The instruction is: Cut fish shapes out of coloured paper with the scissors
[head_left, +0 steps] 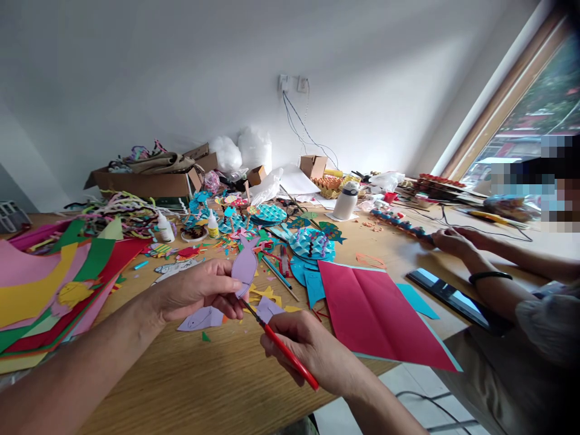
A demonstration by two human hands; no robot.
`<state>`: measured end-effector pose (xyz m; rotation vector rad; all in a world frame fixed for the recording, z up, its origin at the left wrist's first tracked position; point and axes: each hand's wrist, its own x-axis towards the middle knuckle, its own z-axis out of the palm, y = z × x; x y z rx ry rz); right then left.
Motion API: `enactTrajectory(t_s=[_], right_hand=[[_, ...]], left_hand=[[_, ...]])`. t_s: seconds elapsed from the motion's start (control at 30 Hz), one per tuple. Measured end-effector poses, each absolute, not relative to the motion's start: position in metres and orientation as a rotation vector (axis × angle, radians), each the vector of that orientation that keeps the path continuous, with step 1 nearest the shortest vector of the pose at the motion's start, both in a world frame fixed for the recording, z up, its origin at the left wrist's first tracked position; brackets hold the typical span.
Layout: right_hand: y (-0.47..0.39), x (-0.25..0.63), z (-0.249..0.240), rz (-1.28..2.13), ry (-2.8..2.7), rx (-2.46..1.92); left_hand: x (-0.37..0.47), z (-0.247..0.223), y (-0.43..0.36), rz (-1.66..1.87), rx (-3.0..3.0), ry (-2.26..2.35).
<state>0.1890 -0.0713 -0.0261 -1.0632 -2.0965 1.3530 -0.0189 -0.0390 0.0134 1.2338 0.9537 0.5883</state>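
Observation:
My left hand (211,290) pinches a purple paper fish (245,266) with its forked tail pointing up. In my right hand (312,344) is a pair of scissors (290,356) with red handles, fingers wrapped round them. The dark blades meet the lower end of the fish, near my left fingertips. Below lie purple paper offcuts (202,318), one with drawn lines, beside yellow scraps (267,295). A large red sheet with a crease (380,314) rests to the right of my right hand.
Stacked coloured paper (97,284) spreads over the left side. Glue bottles (165,228), paper scraps and a honeycomb paper piece (312,243) crowd the middle. A white flask (345,202) stands farther back. At right, another person's hands (455,241) work near a phone (457,299).

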Motion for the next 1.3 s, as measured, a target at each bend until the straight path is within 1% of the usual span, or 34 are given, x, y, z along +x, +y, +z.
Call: enactTrajectory(t_s=[0.23,0.47,0.63,0.8,1.07,1.3], right_hand=[[-0.071,0.189,-0.028,1.318,-2.123,-1.049],[-0.07,0.189,-0.03,1.359,-2.11,-1.049],[-0.07,0.19,-0.031,1.504,-2.021,-1.042],[-0.067,0.189,-0.039,1.692,-1.766,-1.044],[-0.056,0.18,-0.052,1.663,-1.462,-0.931],[-0.054,0.199,-0.058,1.554,-1.307,-0.948]], left_hand=[[-0.019,0.012,-0.038,0.597,1.219,0.927],[-0.02,0.009,-0.038,0.614,1.199,0.928],[-0.02,0.009,-0.039,0.67,1.186,0.937],[-0.018,0.008,-0.041,0.776,1.162,0.959],[-0.014,0.002,-0.039,0.832,1.14,0.948],[0.002,-0.009,-0.034,0.772,1.159,0.97]])
